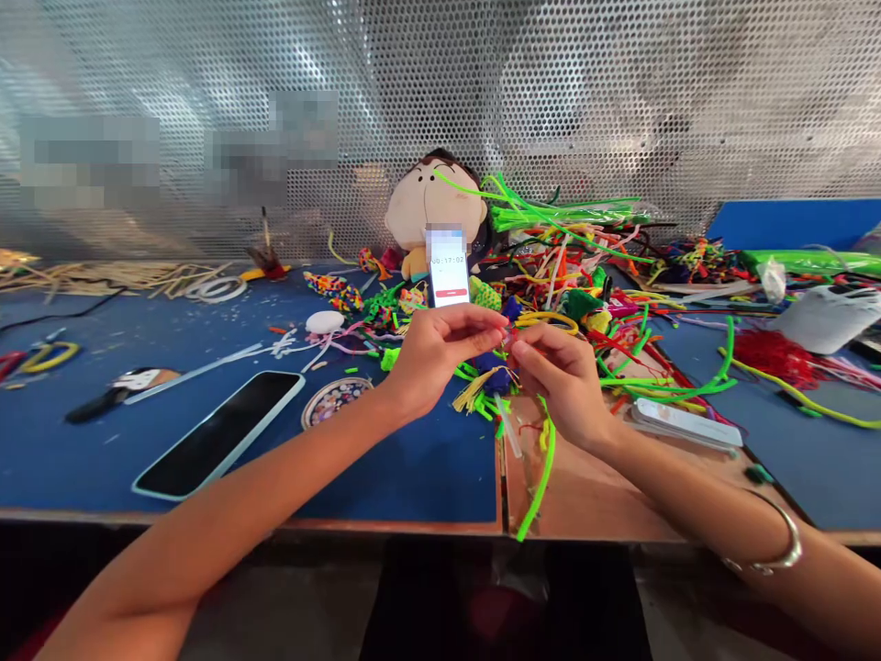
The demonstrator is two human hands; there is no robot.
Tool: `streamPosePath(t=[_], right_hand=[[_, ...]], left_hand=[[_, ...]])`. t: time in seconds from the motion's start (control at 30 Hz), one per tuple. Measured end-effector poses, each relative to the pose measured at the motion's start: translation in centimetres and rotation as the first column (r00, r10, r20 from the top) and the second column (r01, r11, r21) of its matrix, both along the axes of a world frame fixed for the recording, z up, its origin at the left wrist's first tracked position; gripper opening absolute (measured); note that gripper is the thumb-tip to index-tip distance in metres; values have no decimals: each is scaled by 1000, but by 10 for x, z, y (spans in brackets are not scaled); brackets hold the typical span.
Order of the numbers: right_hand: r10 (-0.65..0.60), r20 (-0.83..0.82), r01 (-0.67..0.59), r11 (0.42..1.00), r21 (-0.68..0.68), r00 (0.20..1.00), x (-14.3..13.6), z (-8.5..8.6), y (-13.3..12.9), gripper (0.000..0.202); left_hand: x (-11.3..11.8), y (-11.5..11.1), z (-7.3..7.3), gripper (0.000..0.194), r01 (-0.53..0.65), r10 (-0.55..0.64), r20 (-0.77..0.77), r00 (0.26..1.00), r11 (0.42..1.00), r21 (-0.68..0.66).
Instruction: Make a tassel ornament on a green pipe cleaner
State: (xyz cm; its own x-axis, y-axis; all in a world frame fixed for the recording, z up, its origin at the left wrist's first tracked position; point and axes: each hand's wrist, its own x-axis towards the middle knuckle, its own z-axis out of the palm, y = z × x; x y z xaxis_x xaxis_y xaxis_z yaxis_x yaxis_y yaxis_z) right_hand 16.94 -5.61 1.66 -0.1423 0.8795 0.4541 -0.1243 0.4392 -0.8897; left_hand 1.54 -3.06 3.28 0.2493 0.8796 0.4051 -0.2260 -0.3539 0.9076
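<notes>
Near the middle of the view, my left hand (437, 353) is closed in a pinch, thumb against forefinger. My right hand (568, 381) pinches close beside it, the fingertips nearly meeting. Something small and reddish shows between the fingertips, too small to name. Below and behind the fingers lie a dark blue bundle (490, 375) and a pale yellow tassel (474, 390). A bright green fuzzy stem (539, 487) hangs down over the table's front edge, below my right hand.
A lit phone (451, 271) leans on a plush doll (433, 207) behind the hands. A dark-screened phone (220, 436) lies at left, near a round patterned disc (337, 401). Colourful stems (571, 216) pile up at back right. A white case (685, 424) lies at right.
</notes>
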Motion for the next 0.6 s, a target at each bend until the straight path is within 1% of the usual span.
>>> streamPosePath(t=[0.17, 0.33, 0.47, 0.6], right_hand=[[-25, 103, 18, 997, 68, 994, -2, 2, -7, 18], [-55, 210, 27, 991, 133, 976, -4, 1, -8, 16], [-43, 234, 20, 995, 100, 971, -5, -1, -7, 19], [-24, 247, 9, 998, 64, 969, -6, -2, -7, 19]], left_hand=[[-3, -10, -7, 21, -22, 22, 17, 1000, 1000, 22], [-5, -12, -13, 27, -37, 36, 48, 998, 999, 17], [-6, -12, -15, 28, -29, 29, 57, 998, 1000, 0], [-5, -14, -15, 29, -47, 47, 25, 999, 999, 3]])
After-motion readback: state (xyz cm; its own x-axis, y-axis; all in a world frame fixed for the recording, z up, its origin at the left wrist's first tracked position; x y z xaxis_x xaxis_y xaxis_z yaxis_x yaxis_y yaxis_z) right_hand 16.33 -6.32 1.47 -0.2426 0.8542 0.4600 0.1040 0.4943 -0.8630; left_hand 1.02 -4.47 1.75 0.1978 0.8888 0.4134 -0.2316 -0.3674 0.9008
